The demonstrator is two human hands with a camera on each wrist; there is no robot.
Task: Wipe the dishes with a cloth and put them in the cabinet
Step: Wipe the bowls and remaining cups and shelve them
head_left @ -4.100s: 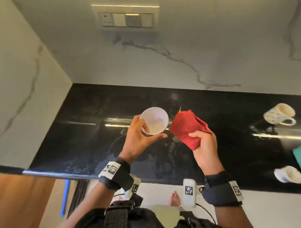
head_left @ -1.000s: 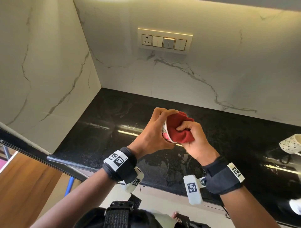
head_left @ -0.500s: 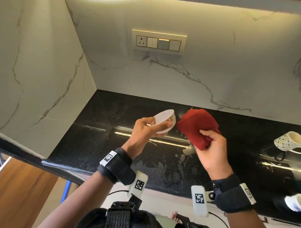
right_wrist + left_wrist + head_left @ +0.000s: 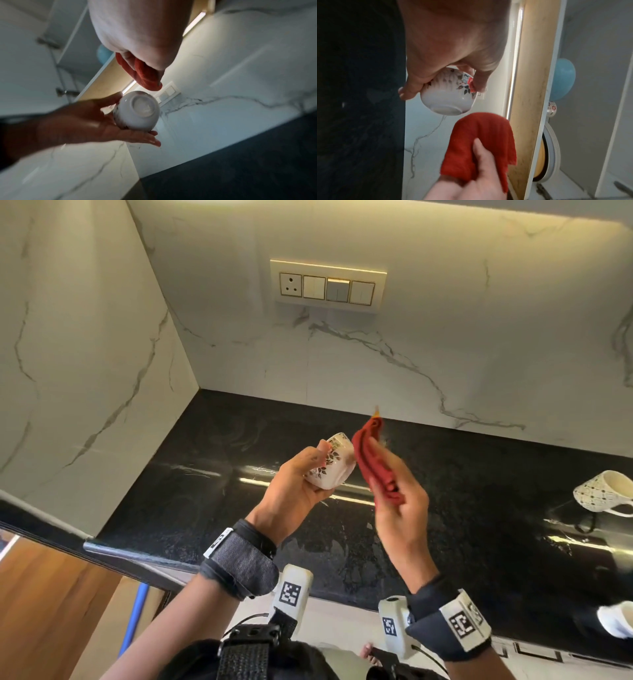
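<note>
My left hand (image 4: 301, 477) grips a small white bowl with a flower pattern (image 4: 334, 465), tipped on its side above the black counter, its base turned toward the cloth. In the left wrist view the bowl (image 4: 448, 94) sits between thumb and fingers, foot ring showing. My right hand (image 4: 397, 491) holds a folded red cloth (image 4: 371, 460) right beside the bowl's base, touching or nearly touching it. The right wrist view shows the bowl's underside (image 4: 139, 109) just below the cloth (image 4: 145, 75).
The black counter (image 4: 205, 481) runs into a marble corner with a switch plate (image 4: 327, 285) on the back wall. A patterned white mug (image 4: 603, 491) lies at the right, another white cup (image 4: 616, 618) at the right edge. Plates (image 4: 551, 152) stand in the open upper cabinet.
The left hand has turned the bowl from rim-up onto its side, base toward the cloth. The right hand has brought the cloth in against the bowl's outside.
</note>
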